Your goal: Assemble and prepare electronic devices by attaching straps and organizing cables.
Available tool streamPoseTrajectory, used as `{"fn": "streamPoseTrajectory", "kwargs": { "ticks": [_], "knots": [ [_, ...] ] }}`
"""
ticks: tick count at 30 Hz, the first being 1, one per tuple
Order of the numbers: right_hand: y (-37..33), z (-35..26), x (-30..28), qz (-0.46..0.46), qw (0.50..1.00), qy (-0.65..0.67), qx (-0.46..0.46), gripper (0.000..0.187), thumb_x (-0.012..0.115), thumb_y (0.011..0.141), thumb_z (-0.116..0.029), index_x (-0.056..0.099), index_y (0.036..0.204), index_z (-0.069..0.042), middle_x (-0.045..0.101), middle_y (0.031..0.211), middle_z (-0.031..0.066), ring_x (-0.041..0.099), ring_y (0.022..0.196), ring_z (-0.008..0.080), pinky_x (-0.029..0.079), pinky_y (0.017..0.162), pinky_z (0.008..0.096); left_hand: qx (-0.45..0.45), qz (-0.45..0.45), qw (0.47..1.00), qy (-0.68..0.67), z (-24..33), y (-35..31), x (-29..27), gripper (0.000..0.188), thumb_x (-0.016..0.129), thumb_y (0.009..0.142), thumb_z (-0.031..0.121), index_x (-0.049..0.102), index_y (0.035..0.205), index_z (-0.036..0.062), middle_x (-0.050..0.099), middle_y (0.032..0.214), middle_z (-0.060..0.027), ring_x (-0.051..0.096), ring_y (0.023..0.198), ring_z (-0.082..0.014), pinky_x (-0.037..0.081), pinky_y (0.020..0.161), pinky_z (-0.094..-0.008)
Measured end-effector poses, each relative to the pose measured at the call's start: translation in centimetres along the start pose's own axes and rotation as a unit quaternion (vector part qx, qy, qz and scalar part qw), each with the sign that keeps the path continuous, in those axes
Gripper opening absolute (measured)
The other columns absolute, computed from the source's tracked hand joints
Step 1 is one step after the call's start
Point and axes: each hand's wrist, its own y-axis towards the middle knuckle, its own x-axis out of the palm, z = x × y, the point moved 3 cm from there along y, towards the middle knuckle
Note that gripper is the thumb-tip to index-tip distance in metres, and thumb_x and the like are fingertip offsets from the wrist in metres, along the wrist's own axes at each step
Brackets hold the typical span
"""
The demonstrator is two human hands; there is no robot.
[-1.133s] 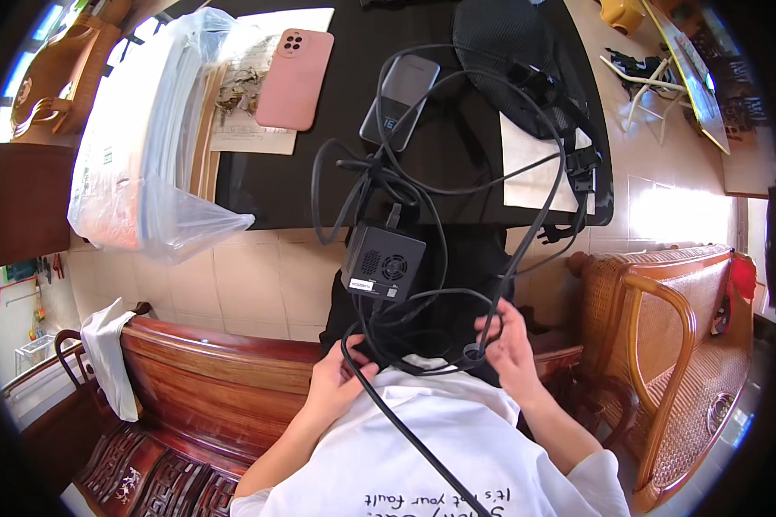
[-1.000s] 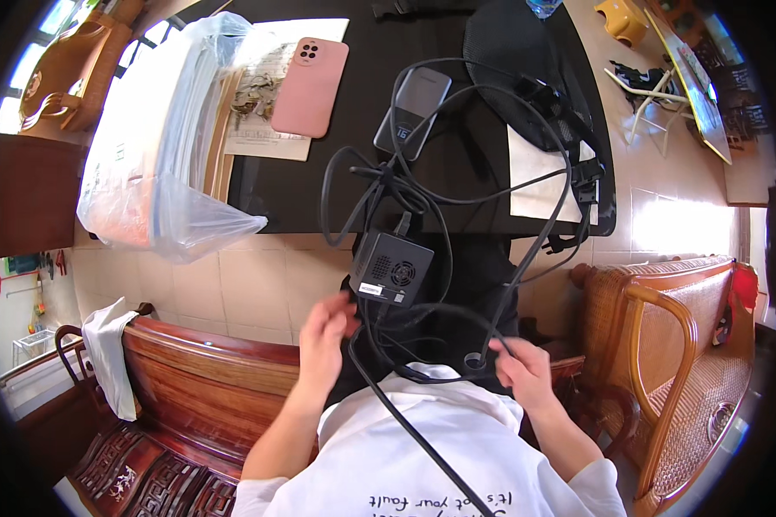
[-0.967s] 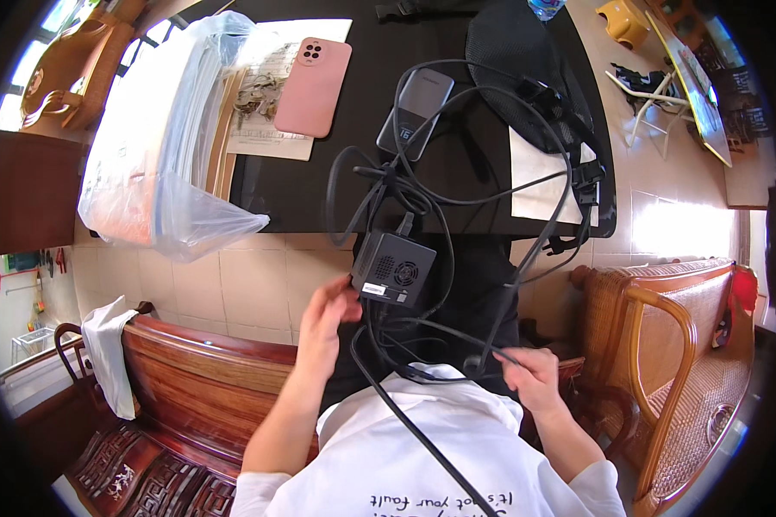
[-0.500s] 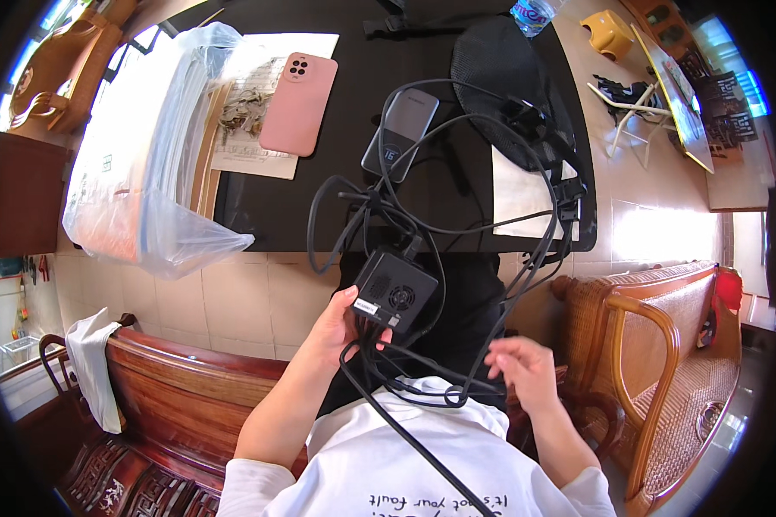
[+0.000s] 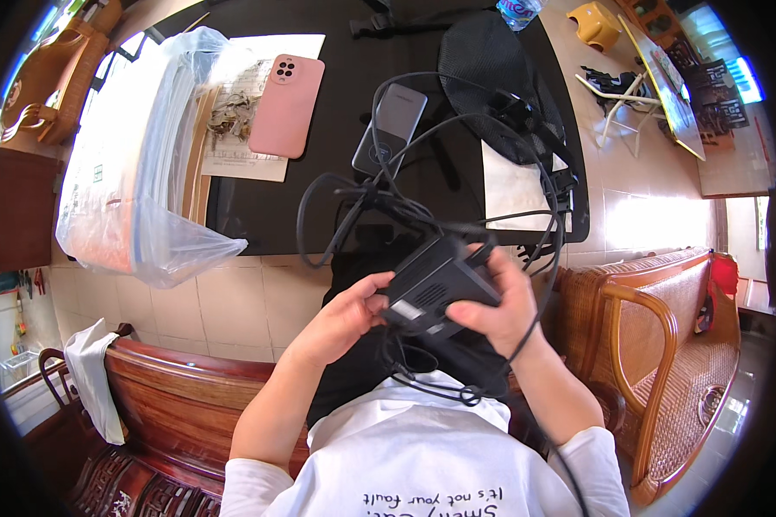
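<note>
A small black electronics box (image 5: pixel 440 289) with round vent slots and a pale label is held over my lap, tilted and slightly blurred. My right hand (image 5: pixel 507 302) grips its right side, thumb on the top face and fingers round the far edge. At the left corner my left hand (image 5: pixel 347 317) has its thumb and fingers closed against the box. Black cables (image 5: pixel 379 202) run from the box in loops over the table edge, and more hang below it against my shirt. Beyond them lies a grey power bank (image 5: pixel 401 121) with a small display.
On the black table (image 5: pixel 353 52) lie a pink phone (image 5: pixel 286 108), a clear plastic bag (image 5: pixel 129 172) of papers, a black mesh bag (image 5: pixel 491 86) and a water bottle (image 5: pixel 519 10). A wooden bench (image 5: pixel 198 388) stands at left, a rattan armchair (image 5: pixel 664 345) at right.
My right hand has come up from beside the cables and taken hold of the box's right side. The box has shifted right and turned; my left hand has moved slightly right to its corner.
</note>
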Motion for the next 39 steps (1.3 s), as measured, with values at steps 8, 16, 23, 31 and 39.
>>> {"fn": "streamPoseTrajectory", "kwargs": {
  "ticks": [8,16,23,31,39],
  "knots": [
    [0.5,-1.0,-2.3,0.041,0.965,0.259,0.01,0.058,0.073,0.069,-0.028,0.049,0.111,0.004,0.06,0.099,0.0087,0.061,0.086,0.016,0.049,0.078,0.026,0.04,-0.063,0.972,0.224,-1.1,-1.6,-2.2,0.03,0.063,0.082,0.013,0.055,0.11,0.0032,0.058,0.101,-0.0059,0.055,0.092,-0.0166,0.039,0.088,-0.0309],
    [3.2,1.3,-3.3,0.026,0.926,0.375,0.047,0.033,0.065,0.08,-0.023,0.055,0.104,-0.003,0.064,0.098,0.0066,0.063,0.087,0.0144,0.051,0.076,0.0276,0.094,-0.067,0.986,-0.123,-2.3,-1.6,3.1,0.031,0.05,0.088,0.021,0.048,0.115,0.0045,0.058,0.083,-0.014,0.059,0.088,-0.0327,0.043,0.087,-0.0457],
    [3.7,-0.9,-3.8,0.077,0.956,0.269,0.084,0.039,0.067,0.075,-0.025,0.055,0.103,0.0,0.063,0.091,0.0082,0.063,0.082,0.0152,0.051,0.072,0.0262,0.006,-0.029,1.0,-0.008,-2.6,-3.6,4.4,0.044,0.064,0.081,0.009,0.039,0.117,0.0029,0.06,0.074,-0.0095,0.062,0.061,-0.0183,0.054,0.059,-0.0353],
    [4.2,-4.4,-4.6,0.039,0.989,0.111,0.094,0.035,0.061,0.078,-0.032,0.061,0.088,0.001,0.063,0.068,0.0065,0.059,0.049,0.0106,0.044,0.035,0.0206,0.002,-0.084,0.986,0.143,-2.9,-1.4,5.4,0.071,0.064,0.079,0.039,0.032,0.131,0.0023,0.056,0.104,-0.012,0.057,0.092,-0.0175,0.046,0.076,-0.0319],
    [4.8,-5.7,-4.1,0.013,0.992,0.058,0.11,0.038,0.061,0.078,-0.035,0.062,0.089,0.002,0.064,0.07,0.0069,0.058,0.05,0.0095,0.042,0.036,0.02,0.102,-0.038,0.993,-0.043,-1.2,2.1,7.8,0.052,0.073,0.074,0.024,0.044,0.114,0.0062,0.058,0.1,-0.0109,0.06,0.094,-0.0233,0.051,0.077,-0.0343]
  ]
}}
